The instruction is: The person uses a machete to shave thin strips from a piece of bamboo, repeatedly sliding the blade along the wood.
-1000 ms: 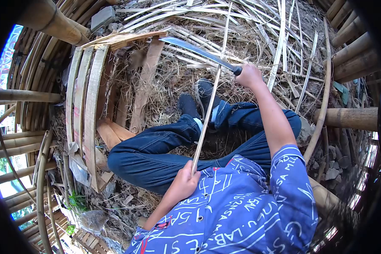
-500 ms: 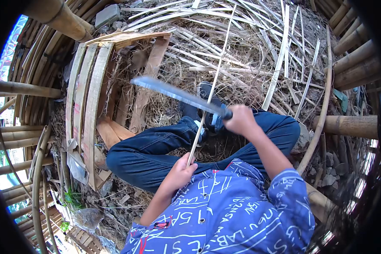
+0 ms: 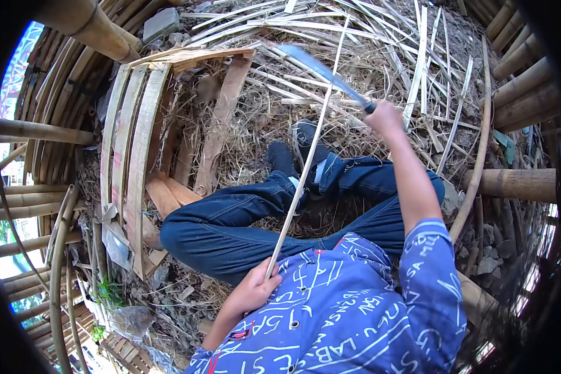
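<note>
My left hand (image 3: 254,290), close to my shirt, is closed around the near end of a long, thin bamboo strip (image 3: 303,176). The strip slants away over my crossed legs (image 3: 230,215) and shoes toward the pile at the far side. Out to the right, my right hand (image 3: 385,119) grips the dark handle of a machete (image 3: 321,70). Its long blade, slightly blurred, points to the far left and crosses the strip in this view, well up its length.
Many split bamboo strips (image 3: 417,68) lie over dry shavings on the ground ahead. A wooden slatted crate (image 3: 144,143) stands on my left. Bamboo poles (image 3: 511,185) wall both sides, and a grey block (image 3: 161,25) sits at the far left.
My right hand has swung the machete forward and away from me, further along the strip. My left hand has drawn slightly back toward my body with the strip's end.
</note>
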Tool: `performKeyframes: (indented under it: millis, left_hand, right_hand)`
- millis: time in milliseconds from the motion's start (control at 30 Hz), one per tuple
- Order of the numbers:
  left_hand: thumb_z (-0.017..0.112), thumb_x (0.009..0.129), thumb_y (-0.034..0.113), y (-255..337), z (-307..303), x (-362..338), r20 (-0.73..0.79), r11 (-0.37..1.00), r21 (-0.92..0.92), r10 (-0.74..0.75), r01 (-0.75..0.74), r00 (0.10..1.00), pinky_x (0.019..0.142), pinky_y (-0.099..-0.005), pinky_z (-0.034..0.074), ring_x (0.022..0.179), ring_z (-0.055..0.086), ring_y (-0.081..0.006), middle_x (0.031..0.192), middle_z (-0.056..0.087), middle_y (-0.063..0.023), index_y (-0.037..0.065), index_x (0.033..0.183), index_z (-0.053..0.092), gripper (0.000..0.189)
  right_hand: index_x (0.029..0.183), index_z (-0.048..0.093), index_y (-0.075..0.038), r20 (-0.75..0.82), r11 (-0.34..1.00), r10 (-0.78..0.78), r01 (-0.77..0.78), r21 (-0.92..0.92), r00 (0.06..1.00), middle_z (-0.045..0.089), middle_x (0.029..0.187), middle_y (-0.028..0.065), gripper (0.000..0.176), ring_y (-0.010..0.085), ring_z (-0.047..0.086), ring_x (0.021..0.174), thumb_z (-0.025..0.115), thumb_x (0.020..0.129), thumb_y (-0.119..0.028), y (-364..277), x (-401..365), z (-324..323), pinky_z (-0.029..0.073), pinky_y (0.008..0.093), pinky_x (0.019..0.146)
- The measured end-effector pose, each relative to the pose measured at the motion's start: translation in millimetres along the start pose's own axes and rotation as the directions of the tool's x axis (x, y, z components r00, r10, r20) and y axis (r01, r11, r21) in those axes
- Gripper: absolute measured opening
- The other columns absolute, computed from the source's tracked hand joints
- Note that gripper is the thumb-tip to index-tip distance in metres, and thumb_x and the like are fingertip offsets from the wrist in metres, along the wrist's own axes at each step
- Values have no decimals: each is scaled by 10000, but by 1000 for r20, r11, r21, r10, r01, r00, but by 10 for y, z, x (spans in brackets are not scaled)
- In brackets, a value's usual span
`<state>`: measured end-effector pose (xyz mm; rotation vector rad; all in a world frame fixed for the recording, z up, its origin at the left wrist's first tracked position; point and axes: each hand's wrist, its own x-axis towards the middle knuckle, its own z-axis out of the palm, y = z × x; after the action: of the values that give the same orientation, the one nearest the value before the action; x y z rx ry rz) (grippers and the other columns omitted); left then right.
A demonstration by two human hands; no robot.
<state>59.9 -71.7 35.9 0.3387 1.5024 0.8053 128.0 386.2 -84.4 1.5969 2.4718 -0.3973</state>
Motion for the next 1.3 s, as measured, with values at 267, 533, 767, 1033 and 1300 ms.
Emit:
performKeyframes:
  millis: [267,533,767,1033,1300]
  left_hand:
    - [568,897,47,-71,-55,7,-13,994,-72,81,-81,997,516,-184,302,614,356,-19,721,390,65,118,858,416,172]
    - [550,918,43,-124,-242,197,117,944,-309,-85,117,989,409,-218,280,457,357,-54,609,389,47,122,879,392,181]
    - [573,901,62,-177,-430,52,53,974,-211,-70,80,996,440,-195,309,538,375,-16,700,405,54,92,889,427,150]
    - [577,859,88,-109,-604,-365,-8,967,252,-21,22,1000,599,-290,379,688,398,-124,730,424,-16,50,886,430,154]
    - [580,868,80,-10,-662,-603,-33,961,224,-158,162,987,597,-295,389,667,407,-132,725,431,-27,58,882,429,153]
  right_hand:
    - [985,685,-12,-41,986,168,-168,14,985,681,1013,208,360,337,666,957,636,731,-263,127,259,-101,520,419,856]
    - [712,674,25,85,718,232,-230,657,969,664,701,205,330,308,676,729,632,677,-301,256,-300,1035,514,403,699]
    - [812,707,-22,59,891,212,-218,398,975,679,878,248,289,389,656,898,614,692,-267,197,-285,542,510,448,820]
    - [885,699,-20,-36,991,116,-114,72,993,681,931,227,278,374,658,914,604,740,-238,332,12,142,518,441,820]
    - [944,682,6,40,983,172,-174,64,984,668,993,241,334,366,645,978,598,709,-216,289,211,52,506,437,869]
